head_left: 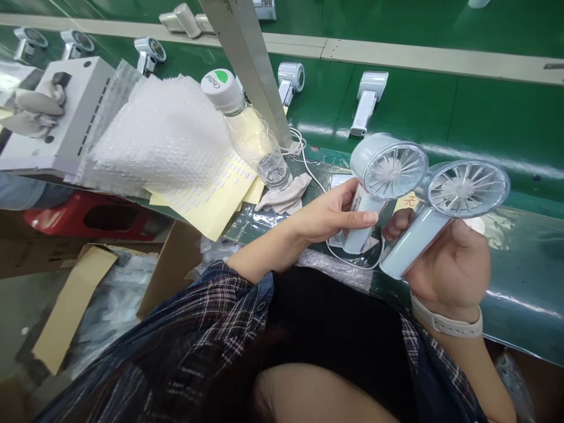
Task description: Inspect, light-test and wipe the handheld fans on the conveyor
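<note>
My left hand (330,214) grips the handle of a pale blue hand-held fan (385,170), its round grille facing me. My right hand (449,264), with a white strap on the wrist, holds a second pale blue fan (462,191) by its handle, tilted to the right. The two fan heads sit side by side and almost touch, above the edge of the green conveyor belt (484,123). A white cable (317,182) runs under the left fan.
A clear water bottle (251,129) lies tilted beside a stack of bubble wrap (158,135) and yellow label sheets (215,200). More fans (368,100) rest on the belt. A metal post (251,59) rises nearby. Cardboard boxes (70,305) stand below left.
</note>
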Action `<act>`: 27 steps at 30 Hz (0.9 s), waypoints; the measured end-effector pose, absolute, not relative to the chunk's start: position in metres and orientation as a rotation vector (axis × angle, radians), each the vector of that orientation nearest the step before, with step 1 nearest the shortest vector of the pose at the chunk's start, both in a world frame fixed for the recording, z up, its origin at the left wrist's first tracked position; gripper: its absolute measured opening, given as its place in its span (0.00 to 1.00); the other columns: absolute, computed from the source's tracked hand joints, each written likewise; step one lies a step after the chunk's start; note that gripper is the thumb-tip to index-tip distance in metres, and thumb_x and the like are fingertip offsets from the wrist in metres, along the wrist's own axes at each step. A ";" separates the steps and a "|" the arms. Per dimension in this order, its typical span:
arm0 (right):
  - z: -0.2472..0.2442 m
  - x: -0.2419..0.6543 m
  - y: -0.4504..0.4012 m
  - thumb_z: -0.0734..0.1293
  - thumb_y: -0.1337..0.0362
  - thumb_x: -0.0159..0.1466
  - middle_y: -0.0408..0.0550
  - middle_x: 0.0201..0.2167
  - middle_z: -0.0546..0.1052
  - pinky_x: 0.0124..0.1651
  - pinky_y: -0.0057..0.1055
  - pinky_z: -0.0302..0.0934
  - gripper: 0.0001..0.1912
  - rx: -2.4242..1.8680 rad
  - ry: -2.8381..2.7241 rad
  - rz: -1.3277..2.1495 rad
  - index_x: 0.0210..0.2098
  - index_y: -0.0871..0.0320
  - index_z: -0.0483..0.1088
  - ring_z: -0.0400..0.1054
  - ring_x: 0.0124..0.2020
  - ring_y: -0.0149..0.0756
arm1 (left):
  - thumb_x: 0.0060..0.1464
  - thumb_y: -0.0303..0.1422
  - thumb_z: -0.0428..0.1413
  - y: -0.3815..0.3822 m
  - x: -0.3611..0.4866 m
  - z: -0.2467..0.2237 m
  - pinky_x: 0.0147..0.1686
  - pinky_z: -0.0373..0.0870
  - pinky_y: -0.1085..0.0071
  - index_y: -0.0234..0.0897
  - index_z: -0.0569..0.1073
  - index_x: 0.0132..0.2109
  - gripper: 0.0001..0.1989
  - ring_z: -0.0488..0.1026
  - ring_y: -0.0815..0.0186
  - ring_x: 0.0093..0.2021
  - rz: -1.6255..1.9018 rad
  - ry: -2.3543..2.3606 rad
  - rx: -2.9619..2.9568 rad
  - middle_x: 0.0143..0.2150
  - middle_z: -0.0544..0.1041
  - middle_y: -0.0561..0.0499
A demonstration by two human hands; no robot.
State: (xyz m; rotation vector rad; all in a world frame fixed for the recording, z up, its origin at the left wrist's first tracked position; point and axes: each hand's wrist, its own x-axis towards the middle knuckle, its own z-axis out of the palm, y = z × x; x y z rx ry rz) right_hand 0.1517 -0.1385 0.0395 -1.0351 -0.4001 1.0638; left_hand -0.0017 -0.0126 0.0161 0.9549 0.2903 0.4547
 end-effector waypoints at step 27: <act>0.027 0.160 -0.136 0.69 0.62 0.60 0.51 0.34 0.85 0.31 0.38 0.77 0.12 -1.243 -0.252 0.787 0.41 0.55 0.83 0.80 0.31 0.43 | 0.36 0.52 0.80 -0.005 0.007 0.016 0.43 0.77 0.68 0.33 0.81 0.55 0.42 0.81 0.64 0.40 0.463 0.377 1.010 0.40 0.84 0.46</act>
